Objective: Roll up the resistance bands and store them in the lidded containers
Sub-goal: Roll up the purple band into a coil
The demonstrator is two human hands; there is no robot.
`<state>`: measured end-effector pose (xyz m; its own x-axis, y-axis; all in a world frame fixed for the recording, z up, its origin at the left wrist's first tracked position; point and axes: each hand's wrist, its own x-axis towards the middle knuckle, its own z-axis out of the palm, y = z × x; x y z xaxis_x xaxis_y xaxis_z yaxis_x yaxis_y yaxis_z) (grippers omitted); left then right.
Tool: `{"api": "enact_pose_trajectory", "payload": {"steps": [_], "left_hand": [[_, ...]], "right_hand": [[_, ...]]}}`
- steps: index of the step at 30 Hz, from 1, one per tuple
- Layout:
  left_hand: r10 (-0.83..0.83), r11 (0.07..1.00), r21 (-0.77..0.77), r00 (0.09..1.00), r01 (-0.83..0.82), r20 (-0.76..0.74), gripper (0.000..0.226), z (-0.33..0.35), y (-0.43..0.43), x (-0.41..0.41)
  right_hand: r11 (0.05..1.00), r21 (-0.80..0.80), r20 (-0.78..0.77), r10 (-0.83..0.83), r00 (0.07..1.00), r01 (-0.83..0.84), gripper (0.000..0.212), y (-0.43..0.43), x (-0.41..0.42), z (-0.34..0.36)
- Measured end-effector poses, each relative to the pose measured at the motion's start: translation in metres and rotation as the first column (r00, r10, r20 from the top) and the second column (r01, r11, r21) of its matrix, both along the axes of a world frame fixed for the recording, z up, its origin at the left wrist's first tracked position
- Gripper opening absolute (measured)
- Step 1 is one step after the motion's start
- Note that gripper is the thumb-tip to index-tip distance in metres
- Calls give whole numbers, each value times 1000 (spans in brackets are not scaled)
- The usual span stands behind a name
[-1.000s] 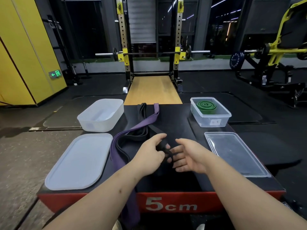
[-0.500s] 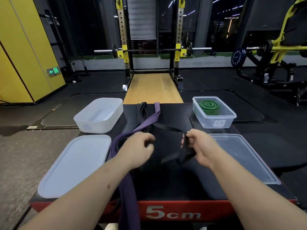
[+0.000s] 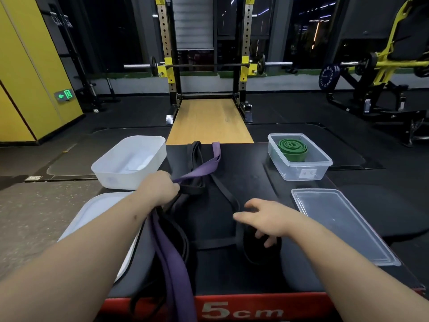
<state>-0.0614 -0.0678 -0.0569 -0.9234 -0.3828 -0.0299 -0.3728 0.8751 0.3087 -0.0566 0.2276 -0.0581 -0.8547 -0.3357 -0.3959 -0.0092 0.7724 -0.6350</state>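
Done: the green band (image 3: pixel 293 147) lies rolled up inside the clear container (image 3: pixel 301 164); the clear lid (image 3: pixel 341 225) is not yet on, it lies just beside.
Left to do: the purple band (image 3: pixel 173 263) and the black bands (image 3: pixel 224 189) lie unrolled across the platform (image 3: pixel 220 273); the white container (image 3: pixel 130 159) holds no band, and the white lid (image 3: pixel 92 212) lies near it.
Left hand (image 3: pixel 160 190): fingers curled round the purple band together with black strands.
Right hand (image 3: pixel 267 219): fingers spread and relaxed over a loose black band, gripping nothing as far as I see.
Progress: I judge about one third.
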Motion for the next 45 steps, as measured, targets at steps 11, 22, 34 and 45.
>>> {"api": "enact_pose_trajectory", "payload": {"steps": [11, 22, 34, 45], "left_hand": [[62, 592, 802, 987, 83, -148, 10, 57, 52, -1], [-76, 967, 232, 990, 103, -119, 27, 59, 57, 2], [-46, 178, 960, 976, 217, -212, 33, 49, 154, 0], [-235, 512, 791, 940, 335, -246, 38, -6, 149, 7]], "right_hand": [[916, -37, -273, 376, 886, -400, 26, -130, 64, 1], [981, -189, -256, -83, 963, 34, 25, -62, 19, -14], [702, -609, 111, -386, 916, 370, 25, -18, 5, -26], [457, -845, 165, -273, 948, 279, 21, 9, -4, -40]]}}
